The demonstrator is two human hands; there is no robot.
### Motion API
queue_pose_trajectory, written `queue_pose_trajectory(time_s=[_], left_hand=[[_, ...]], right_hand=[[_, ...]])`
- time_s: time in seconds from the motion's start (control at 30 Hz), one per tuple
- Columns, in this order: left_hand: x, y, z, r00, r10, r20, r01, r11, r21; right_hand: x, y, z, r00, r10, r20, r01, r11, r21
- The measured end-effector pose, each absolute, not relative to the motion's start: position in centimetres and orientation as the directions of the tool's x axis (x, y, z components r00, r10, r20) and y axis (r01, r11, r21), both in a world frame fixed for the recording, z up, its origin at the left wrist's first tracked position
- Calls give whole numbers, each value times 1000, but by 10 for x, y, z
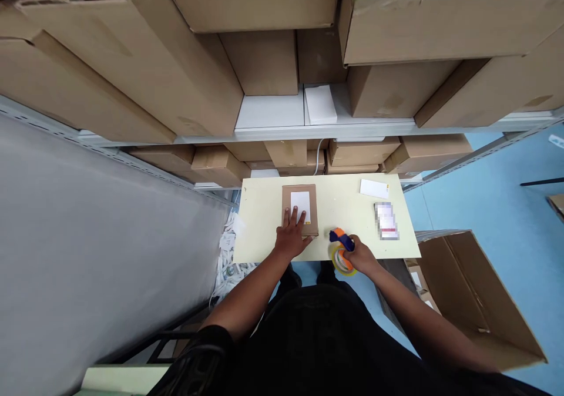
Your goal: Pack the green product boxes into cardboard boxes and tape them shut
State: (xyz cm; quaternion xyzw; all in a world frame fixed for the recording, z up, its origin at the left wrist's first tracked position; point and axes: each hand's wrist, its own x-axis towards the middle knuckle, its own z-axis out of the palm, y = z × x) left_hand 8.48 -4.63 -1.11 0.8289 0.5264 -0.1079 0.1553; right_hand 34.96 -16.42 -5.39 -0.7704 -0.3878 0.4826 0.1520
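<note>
A small brown cardboard package (300,208) with a white label lies in the middle of a pale yellow table (264,208). My left hand (291,234) rests flat on its near end, fingers spread. My right hand (360,255) is closed round an orange and blue tape dispenser (341,248) with a roll of clear tape, held at the table's near edge, to the right of the package.
A white card (374,188) and a blurred label (386,220) lie on the table's right side. Shelves stacked with cardboard boxes (264,61) rise behind. An open cardboard box (476,290) stands on the blue floor at right. A grey wall (88,237) fills the left.
</note>
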Motion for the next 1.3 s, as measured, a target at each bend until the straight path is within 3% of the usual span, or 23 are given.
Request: queue_pose_trajectory(time_s=[0.1,0.27,0.53,0.63,0.7,0.77,0.83,0.9,0.97,1.03,1.13,1.2,1.3], left_hand=[[84,-45,-10,416,830,-372,909,-388,150],[83,-43,-8,427,814,-392,904,-390,175],[80,-42,-3,442,789,-427,893,-343,290],[74,-39,2,463,775,-431,874,-317,368],[69,-31,7,480,759,-440,861,-313,401],[66,-15,15,488,743,-459,858,-312,408],[66,9,24,478,749,-458,864,-310,396],[70,37,31,457,786,-415,875,-315,367],[75,62,34,437,824,-360,887,-328,325],[79,80,31,408,854,-323,902,-323,286],[78,89,21,378,876,-301,913,-297,281],[73,85,14,381,879,-288,904,-288,316],[59,70,7,375,895,-244,878,-258,403]], right_hand=[[365,-160,-63,364,712,-601,423,-701,-574],[377,-134,-84,323,813,-484,547,-578,-606],[381,-135,-90,359,829,-429,659,-551,-512],[376,-143,-79,438,856,-274,706,-516,-484],[366,-148,-69,428,886,-180,699,-451,-555],[348,-154,-59,347,912,-217,617,-396,-680],[322,-157,-50,222,899,-379,464,-439,-770],[297,-156,-44,93,834,-544,333,-541,-772],[280,-153,-39,62,813,-579,347,-562,-751],[279,-149,-36,184,864,-468,519,-490,-700],[307,-147,-37,416,876,-243,773,-481,-413],[333,-148,-44,492,827,-273,799,-553,-235],[361,-148,-62,444,746,-497,788,-589,-179]])
